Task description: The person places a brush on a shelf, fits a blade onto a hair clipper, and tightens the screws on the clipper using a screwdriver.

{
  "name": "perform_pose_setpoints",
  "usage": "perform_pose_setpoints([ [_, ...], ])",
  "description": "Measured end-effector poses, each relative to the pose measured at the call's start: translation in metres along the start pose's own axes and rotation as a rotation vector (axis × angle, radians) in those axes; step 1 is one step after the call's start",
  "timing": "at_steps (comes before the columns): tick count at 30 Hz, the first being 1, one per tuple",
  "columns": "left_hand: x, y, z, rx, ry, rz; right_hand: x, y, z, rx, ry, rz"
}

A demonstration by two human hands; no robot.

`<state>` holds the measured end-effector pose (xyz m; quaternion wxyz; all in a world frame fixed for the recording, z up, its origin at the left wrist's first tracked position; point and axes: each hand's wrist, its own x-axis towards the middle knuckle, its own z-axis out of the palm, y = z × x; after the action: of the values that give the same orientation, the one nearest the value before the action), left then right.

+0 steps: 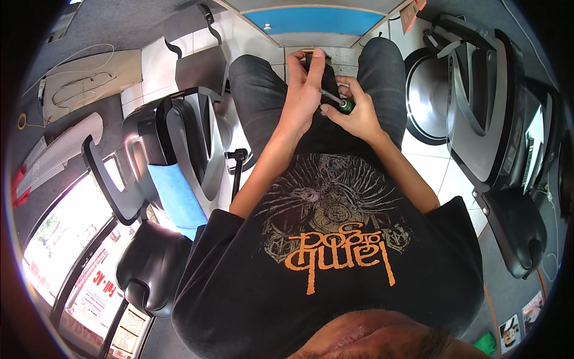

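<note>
My left hand (304, 88) is closed around a dark hair clipper (328, 79), its thumb and fingers near a gold-coloured edge at the far end. My right hand (359, 111) grips a screwdriver (346, 106) by its dark green handle. The metal shaft points left toward my left hand and crosses in front of the clipper. Whether the tip touches anything is hidden. Both hands are held between my knees, above my lap.
Black and grey barber chairs stand on my left (179, 137) and right (496, 113); a blue towel (173, 188) hangs on the left one. Ahead is a cabinet with a blue panel (317, 21). White floor tiles (427, 170) show around me.
</note>
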<state>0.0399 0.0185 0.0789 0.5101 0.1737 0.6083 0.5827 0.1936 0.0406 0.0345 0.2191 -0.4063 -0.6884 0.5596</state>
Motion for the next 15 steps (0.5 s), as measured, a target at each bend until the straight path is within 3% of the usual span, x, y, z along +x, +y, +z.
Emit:
perform_pose_setpoints([
  [4, 0.005, 0.005, -0.013, -0.135, -0.084, 0.033, -0.013, -0.006, -0.003, 0.455, -0.07, 0.075],
  [6, 0.012, 0.005, -0.022, -0.154, -0.236, 0.017, -0.016, -0.02, -0.01, 0.668, -0.136, 0.054],
  [11, 0.019, 0.003, -0.022, -0.276, -0.495, 0.007, -0.018, -0.047, -0.019, 0.748, -0.22, 0.069],
  [15, 0.024, -0.001, -0.027, -0.312, -0.488, 0.025, -0.018, -0.065, -0.017, 0.782, -0.238, 0.088],
])
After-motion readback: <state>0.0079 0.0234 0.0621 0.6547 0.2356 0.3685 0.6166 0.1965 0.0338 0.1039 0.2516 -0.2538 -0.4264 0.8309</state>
